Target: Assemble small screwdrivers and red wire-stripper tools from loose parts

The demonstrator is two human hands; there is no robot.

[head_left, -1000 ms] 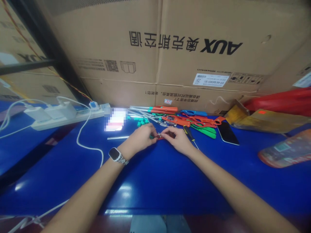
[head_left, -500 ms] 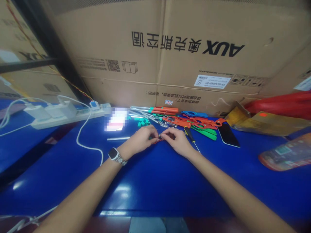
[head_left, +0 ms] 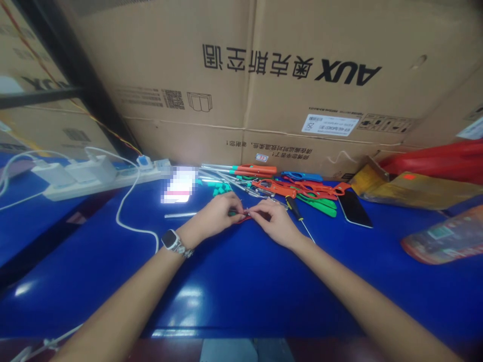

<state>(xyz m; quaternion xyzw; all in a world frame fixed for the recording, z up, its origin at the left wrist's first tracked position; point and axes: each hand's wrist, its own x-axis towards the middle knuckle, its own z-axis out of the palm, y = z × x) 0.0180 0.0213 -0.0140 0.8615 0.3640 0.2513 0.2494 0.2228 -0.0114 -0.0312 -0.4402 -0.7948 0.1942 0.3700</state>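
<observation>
My left hand (head_left: 222,213) and my right hand (head_left: 273,218) meet above the table, both closed in a pinch. Between the fingertips is a small red lighter casing (head_left: 247,218), mostly covered by the fingers; the tiny part pinched on it is too small to name. A metal tube (head_left: 180,215) sticks out to the left, behind my left wrist. Just beyond the hands lie an orange stick lighter (head_left: 258,170), orange casing halves (head_left: 279,189), green casings (head_left: 319,206), a blue casing (head_left: 302,176) and small teal pieces (head_left: 221,188). Beside my right hand lies a black-and-yellow screwdriver (head_left: 294,207).
A blue table (head_left: 234,281) carries everything. A white power strip (head_left: 68,189) with plugs and a white cable (head_left: 126,226) is at left, near a lit screen (head_left: 180,185). A dark phone (head_left: 355,208) and a plastic bottle (head_left: 445,239) lie right. A big carton (head_left: 169,45) stands behind.
Both hands stay at the same spot with fingertips drawn slightly closer together. My left forearm and wrist have shifted a little left; the view has moved slightly.
</observation>
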